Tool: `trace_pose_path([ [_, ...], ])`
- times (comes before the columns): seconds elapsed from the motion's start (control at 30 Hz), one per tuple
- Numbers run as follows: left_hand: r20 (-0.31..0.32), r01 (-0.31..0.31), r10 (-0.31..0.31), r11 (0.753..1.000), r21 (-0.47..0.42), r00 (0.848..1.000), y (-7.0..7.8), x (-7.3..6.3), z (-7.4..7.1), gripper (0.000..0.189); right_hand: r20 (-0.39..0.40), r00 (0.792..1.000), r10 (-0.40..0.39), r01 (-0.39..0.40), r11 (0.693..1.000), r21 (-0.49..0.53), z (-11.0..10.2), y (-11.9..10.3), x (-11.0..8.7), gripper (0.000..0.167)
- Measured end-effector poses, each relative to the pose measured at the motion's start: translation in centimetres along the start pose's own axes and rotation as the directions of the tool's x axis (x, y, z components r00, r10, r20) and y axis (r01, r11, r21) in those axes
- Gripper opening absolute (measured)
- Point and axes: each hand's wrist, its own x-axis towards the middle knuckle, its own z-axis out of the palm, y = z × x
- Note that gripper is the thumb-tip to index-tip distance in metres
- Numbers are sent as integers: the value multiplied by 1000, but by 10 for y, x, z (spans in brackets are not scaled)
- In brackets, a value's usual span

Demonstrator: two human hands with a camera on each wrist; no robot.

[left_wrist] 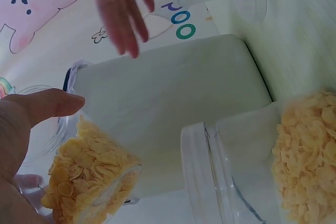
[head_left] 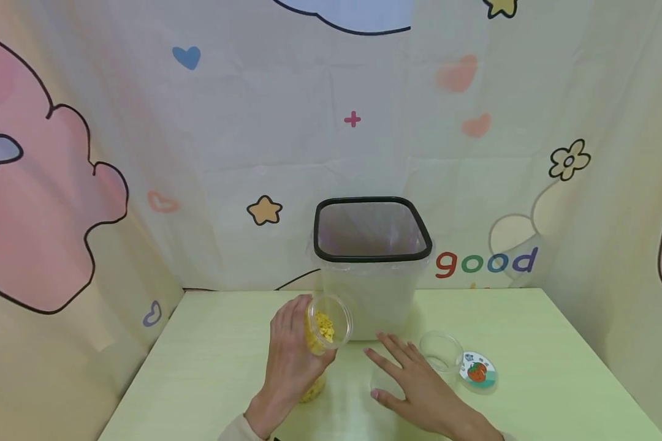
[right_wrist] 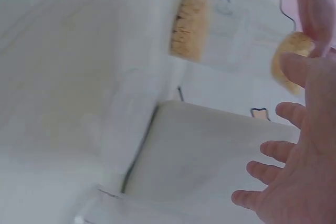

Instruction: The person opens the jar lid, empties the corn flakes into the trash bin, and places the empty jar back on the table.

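My left hand [head_left: 291, 352] grips a clear plastic jar [head_left: 339, 318] of yellow flakes, tilted so its uncapped mouth faces right. In the left wrist view the flakes [left_wrist: 89, 174] lie heaped in it beside my thumb. Below that hand, a second clear jar [head_left: 312, 389] partly filled with flakes stands on the table, mostly hidden from the head view. My right hand [head_left: 419, 389] is spread above the table with nothing in it, fingers apart. Just beyond its wrist is an empty clear jar [head_left: 441, 350], next to a round lid [head_left: 478, 371] with an orange-red fruit picture.
A pale square bin [head_left: 369, 300] with a black rim and a plastic liner stands at the back of the table, behind both hands. A patterned cloth [head_left: 287, 141] hangs behind the light green table [head_left: 215, 343] and along both sides.
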Motion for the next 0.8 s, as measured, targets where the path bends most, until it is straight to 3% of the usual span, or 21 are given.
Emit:
trace_pose_path([
  [0.13, -7, -7, 7, 1000, -7, 1000, 2, 1, 0, 99, -75, 997, -31, 29, 999, -26, -13, -3, 1, 65],
  [0.5, -2, 13, -13, 1000, -17, 1000, 9, 6, -3, 102, -181, 981, -64, 65, 998, 4, -46, -8, 13, 69],
  [0.8, -3, 9, -10, 999, -37, 1000, 12, 16, -9, 101, -216, 973, -86, 90, 996, 7, -74, -12, 24, 70],
])
